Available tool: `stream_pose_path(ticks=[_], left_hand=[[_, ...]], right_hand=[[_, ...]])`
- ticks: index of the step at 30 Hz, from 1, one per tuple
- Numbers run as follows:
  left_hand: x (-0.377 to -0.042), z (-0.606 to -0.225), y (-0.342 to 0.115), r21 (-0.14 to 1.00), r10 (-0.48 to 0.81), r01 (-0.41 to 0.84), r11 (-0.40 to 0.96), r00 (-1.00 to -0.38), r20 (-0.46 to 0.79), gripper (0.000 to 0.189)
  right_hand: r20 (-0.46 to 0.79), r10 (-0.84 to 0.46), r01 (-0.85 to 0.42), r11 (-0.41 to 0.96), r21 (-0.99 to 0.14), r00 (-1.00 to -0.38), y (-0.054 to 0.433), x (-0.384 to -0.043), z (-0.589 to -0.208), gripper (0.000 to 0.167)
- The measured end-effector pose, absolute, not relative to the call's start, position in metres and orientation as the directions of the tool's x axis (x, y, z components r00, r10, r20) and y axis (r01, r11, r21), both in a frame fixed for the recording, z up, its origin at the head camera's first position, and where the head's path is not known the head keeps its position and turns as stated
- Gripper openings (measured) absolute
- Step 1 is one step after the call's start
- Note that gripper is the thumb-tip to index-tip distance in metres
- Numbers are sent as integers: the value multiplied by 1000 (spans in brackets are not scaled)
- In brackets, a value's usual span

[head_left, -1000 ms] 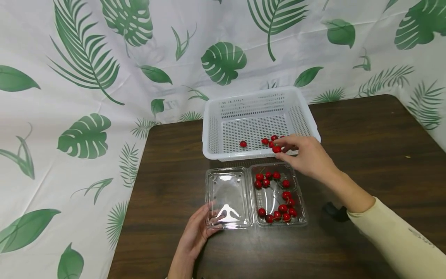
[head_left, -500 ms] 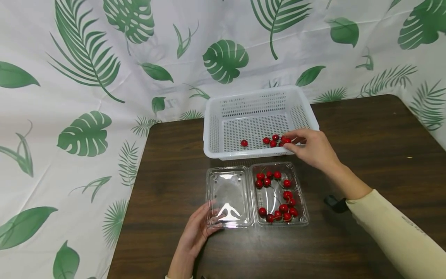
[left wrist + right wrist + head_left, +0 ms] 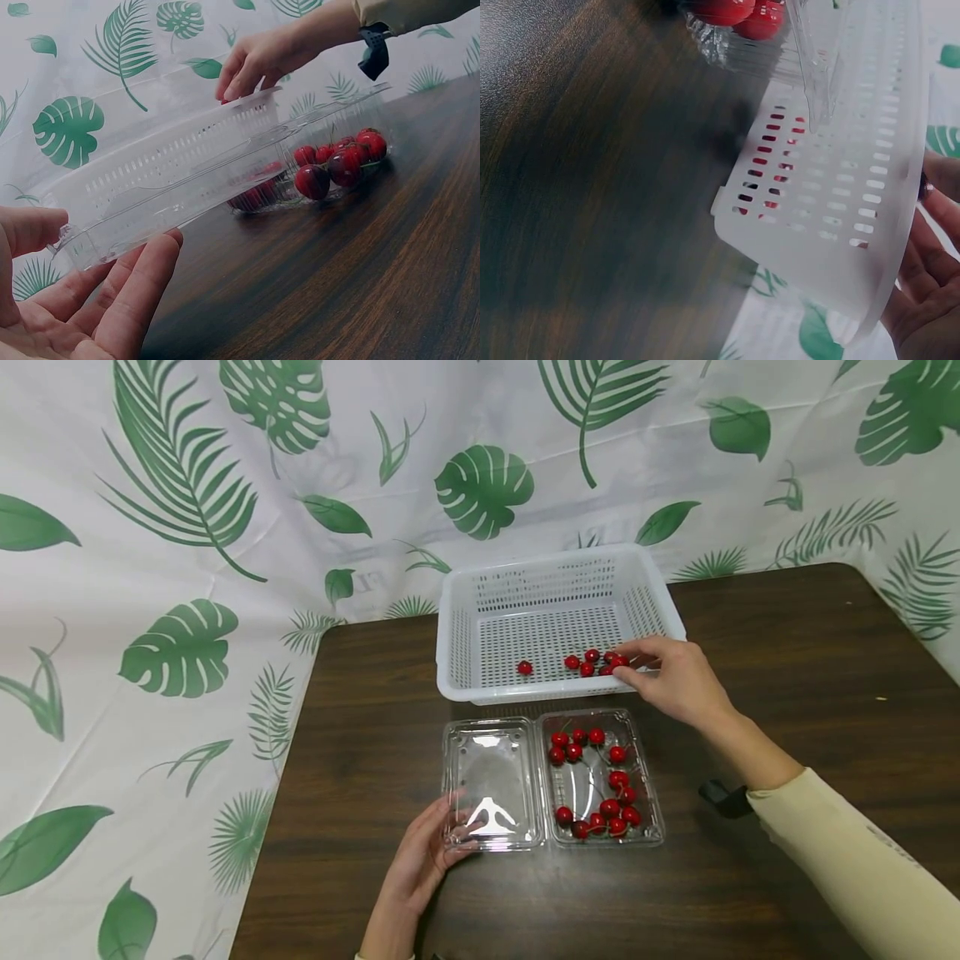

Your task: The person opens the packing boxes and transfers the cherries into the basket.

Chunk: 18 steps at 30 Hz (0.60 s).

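Observation:
A clear plastic clamshell container [image 3: 491, 777] lies opened out, its lid half on the left. Red cherries [image 3: 610, 808] sit in its right half. My left hand [image 3: 423, 852] holds the lid's left edge, thumb above and fingers beneath, as the left wrist view shows. At the front right corner of a white perforated basket [image 3: 465, 693], my right hand [image 3: 678, 681] pinches a cherry [image 3: 619, 662] between thumb and fingertips, just inside the rim. Several more cherries [image 3: 587, 669] lie close by on the basket floor, with a single cherry [image 3: 525, 667] farther left.
The basket stands behind the container on a dark wood-grain table [image 3: 360, 710]. A white cloth with green leaf prints [image 3: 390, 527] hangs behind and to the left. A black strap [image 3: 723, 798] hangs beneath the right forearm.
My right hand has moved right and slightly away, carrying the cherry from above the basket's front rim to its right corner; it barely moves in the last half second. The left hand stays put.

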<state>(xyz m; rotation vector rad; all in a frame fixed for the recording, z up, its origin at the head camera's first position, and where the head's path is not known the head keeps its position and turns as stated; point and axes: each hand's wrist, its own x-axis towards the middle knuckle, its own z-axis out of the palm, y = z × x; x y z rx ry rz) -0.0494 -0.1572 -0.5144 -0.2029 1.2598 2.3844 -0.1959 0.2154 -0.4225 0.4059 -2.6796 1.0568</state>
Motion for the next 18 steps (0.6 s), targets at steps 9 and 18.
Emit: stream_pose_path(ticks=[9, 18], left_hand=[[-50, -514, -157, 733, 295, -448, -511, -893, -339, 45], [-50, -515, -157, 735, 285, -458, -501, -889, -359, 48]], right_hand=[[403, -199, -419, 694, -586, -893, 213, -184, -418, 26], [480, -304, -556, 606, -570, -823, 191, -162, -420, 28]])
